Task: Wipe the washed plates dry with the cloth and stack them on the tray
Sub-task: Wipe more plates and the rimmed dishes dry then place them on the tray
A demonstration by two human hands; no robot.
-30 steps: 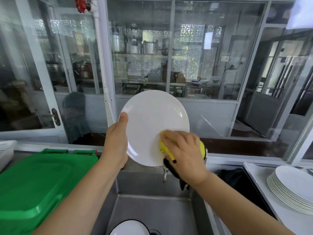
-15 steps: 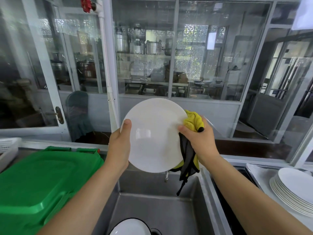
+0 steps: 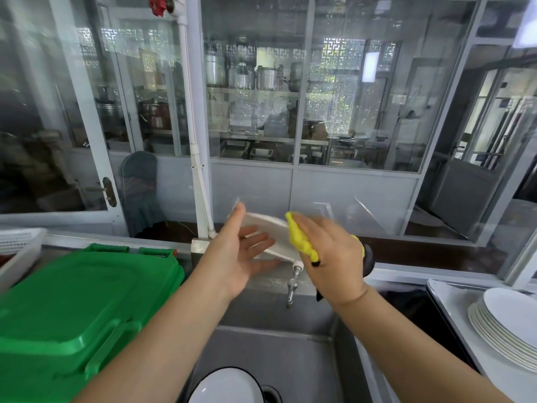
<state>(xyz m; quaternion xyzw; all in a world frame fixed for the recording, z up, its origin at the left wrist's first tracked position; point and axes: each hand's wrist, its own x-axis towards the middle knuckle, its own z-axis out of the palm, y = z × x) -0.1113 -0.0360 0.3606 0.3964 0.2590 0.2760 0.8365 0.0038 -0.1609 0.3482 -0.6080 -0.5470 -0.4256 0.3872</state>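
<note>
Glossy plate [image 3: 268, 225], brushed steel sink [image 3: 290, 350] (matt)

Nothing readable here as far as I can see: no labels, brand names, numbers or signs on anything, and whatever sits behind the glass is too blurry to make out.

A green plastic lid [image 3: 78, 309] sits left of the steel sink [image 3: 279, 353], under a tap [image 3: 292, 286].
</note>
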